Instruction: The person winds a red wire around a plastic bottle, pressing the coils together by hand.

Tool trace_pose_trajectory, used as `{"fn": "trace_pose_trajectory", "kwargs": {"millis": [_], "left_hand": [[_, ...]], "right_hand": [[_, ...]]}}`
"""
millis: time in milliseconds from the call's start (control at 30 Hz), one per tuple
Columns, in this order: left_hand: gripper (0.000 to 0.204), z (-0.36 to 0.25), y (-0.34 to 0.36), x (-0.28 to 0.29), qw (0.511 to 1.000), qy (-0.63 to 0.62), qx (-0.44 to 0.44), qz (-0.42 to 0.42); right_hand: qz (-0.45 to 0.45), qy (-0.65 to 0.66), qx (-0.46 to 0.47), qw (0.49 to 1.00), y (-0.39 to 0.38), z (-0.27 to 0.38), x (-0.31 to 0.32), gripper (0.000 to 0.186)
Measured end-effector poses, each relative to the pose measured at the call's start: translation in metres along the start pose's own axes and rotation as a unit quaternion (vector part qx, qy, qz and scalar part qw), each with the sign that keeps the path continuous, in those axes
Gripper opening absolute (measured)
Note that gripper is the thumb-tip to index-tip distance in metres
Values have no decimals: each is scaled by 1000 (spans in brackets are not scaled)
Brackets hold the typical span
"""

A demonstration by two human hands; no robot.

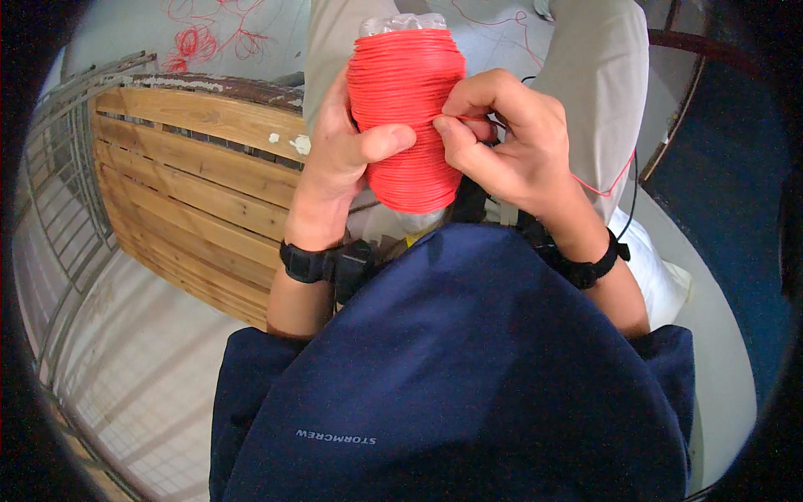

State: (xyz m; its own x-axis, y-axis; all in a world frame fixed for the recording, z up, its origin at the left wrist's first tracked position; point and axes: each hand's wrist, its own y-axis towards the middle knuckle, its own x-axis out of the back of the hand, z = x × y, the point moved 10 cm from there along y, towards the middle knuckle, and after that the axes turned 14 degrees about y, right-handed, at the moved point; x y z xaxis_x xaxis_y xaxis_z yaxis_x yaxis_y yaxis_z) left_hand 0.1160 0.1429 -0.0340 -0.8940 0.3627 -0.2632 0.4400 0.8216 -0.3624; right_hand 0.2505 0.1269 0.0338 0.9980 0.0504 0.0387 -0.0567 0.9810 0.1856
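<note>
A clear plastic bottle wound thick with red cord (pixel 406 92) stands between my knees. My left hand (pixel 343 155) wraps around its left side, thumb pressed across the front of the winding. My right hand (pixel 506 138) is at the bottle's right side, thumb and forefinger pinching a strand of the red cord against the winding. A loose length of the cord (pixel 615 180) trails from under my right hand over my right leg. Both wrists carry black bands.
A worn wooden slatted bench (pixel 188 180) sits to my left, with a metal wire rack (pixel 58 192) beyond it. Tangled red cord (pixel 201 38) lies on the pale floor at the top. A white cushion (pixel 661 268) is at my right. My dark blue shirt fills the foreground.
</note>
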Motion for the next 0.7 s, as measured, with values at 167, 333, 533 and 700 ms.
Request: {"fn": "trace_pose_trajectory", "kwargs": {"millis": [167, 333, 533, 700], "left_hand": [[73, 6, 0, 9, 999, 23, -18, -18], [74, 7, 0, 9, 999, 21, -17, -43], [73, 12, -3, 13, 998, 13, -7, -60], [72, 18, -5, 15, 998, -12, -10, -55]], "right_hand": [[3, -2, 29, 1000, 2, 5, -3, 13], [5, -19, 31, 999, 1, 5, -5, 15], [-28, -35, 17, 999, -3, 4, -3, 17], [20, -7, 59, 998, 0, 10, -7, 14]]}}
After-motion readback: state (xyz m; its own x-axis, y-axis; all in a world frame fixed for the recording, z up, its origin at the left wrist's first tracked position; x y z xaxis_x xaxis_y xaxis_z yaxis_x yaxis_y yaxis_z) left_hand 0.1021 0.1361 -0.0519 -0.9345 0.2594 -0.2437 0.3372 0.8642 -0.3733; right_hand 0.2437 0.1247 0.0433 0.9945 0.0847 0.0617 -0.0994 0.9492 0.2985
